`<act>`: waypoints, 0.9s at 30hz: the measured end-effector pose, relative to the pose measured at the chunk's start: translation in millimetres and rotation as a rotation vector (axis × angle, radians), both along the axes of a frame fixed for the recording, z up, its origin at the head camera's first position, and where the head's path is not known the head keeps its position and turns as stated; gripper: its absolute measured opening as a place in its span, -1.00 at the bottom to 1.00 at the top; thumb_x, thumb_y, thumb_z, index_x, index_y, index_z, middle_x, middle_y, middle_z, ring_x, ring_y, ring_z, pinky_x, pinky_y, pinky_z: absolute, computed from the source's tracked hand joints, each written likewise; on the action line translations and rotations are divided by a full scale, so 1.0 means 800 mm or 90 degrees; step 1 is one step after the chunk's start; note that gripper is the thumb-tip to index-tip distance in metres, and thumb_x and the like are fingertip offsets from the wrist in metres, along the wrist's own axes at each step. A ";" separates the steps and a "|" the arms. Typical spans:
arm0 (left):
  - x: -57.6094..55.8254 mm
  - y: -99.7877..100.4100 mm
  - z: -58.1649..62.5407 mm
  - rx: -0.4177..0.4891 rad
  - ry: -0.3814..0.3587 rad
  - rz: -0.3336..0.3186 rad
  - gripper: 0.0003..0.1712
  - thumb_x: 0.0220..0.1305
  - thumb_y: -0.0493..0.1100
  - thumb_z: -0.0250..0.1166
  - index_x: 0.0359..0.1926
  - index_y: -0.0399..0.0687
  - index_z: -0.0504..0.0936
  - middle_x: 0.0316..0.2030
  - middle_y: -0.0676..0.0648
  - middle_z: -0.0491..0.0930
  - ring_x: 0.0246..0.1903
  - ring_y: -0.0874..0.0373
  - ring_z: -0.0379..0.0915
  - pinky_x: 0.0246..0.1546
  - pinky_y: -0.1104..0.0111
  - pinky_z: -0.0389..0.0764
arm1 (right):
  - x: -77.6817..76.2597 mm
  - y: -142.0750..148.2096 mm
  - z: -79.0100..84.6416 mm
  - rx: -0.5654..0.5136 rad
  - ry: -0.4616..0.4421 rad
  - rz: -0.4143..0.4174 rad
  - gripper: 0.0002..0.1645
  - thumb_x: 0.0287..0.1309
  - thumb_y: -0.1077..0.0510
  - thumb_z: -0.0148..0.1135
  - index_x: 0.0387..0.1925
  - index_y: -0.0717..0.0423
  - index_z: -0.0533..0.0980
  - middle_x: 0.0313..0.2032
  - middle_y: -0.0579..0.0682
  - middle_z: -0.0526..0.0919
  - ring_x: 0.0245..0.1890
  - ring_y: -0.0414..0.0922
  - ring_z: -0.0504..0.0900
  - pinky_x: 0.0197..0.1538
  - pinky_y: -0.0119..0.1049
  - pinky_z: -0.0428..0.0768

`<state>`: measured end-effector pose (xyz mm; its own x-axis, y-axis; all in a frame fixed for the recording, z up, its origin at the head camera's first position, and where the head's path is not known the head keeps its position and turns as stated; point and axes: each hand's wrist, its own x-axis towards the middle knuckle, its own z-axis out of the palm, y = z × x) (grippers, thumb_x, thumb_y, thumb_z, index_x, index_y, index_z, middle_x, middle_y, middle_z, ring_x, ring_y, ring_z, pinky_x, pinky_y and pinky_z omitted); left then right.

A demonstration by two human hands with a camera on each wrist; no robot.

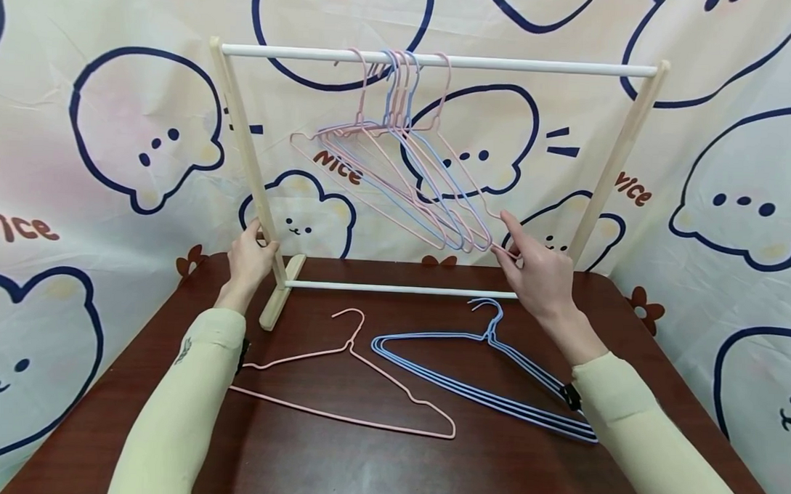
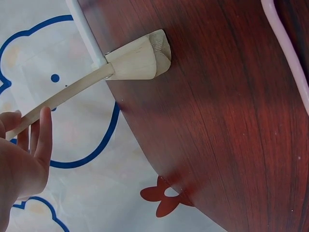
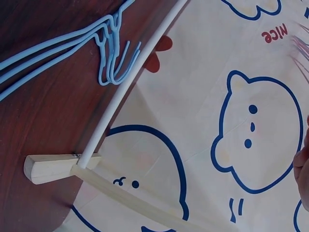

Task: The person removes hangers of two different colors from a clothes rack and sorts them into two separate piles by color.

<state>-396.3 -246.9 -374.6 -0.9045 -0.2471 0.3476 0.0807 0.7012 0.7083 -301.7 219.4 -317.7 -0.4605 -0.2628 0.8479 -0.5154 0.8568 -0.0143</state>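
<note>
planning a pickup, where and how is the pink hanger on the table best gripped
Probably at the neck of the pink hanger, just below its hook, pinched from above: it lies flat on the table, neck uncovered, and the hook, pointing toward the rack, would stay free. The left sleeve hides its left end in the head view, so avoid that side.

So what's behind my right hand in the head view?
The right rack post and lower rod pass behind your right hand; their joint is covered there, seen only from the right wrist.
</note>
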 end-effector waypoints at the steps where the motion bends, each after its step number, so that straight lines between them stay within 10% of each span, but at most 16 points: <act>1: 0.000 0.000 0.000 0.001 0.000 0.001 -0.45 0.41 -0.23 0.17 0.39 -0.02 0.36 0.14 -0.34 0.56 -0.01 -0.33 0.56 0.23 -0.19 0.32 | 0.001 0.000 -0.001 -0.003 0.002 0.001 -0.27 0.16 0.10 0.42 0.37 0.02 0.41 -0.55 0.05 0.64 -0.76 -0.13 0.38 -0.67 -0.32 0.21; 27: -0.004 -0.002 -0.003 0.002 0.006 -0.002 -0.43 0.41 -0.21 0.17 0.41 0.01 0.34 0.15 -0.33 0.56 -0.02 -0.33 0.58 0.26 -0.19 0.29 | 0.044 0.028 -0.007 -0.165 0.008 0.018 -0.22 0.00 0.29 0.50 0.31 0.03 0.48 -0.63 0.06 0.53 -0.68 -0.22 0.36 -0.54 -0.58 0.27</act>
<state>-399.3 -248.6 -376.7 -0.9023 -0.2449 0.3549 0.0897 0.6984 0.7100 -266.4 241.4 -323.7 -0.4450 -0.0491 0.8942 -0.5404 0.8109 -0.2244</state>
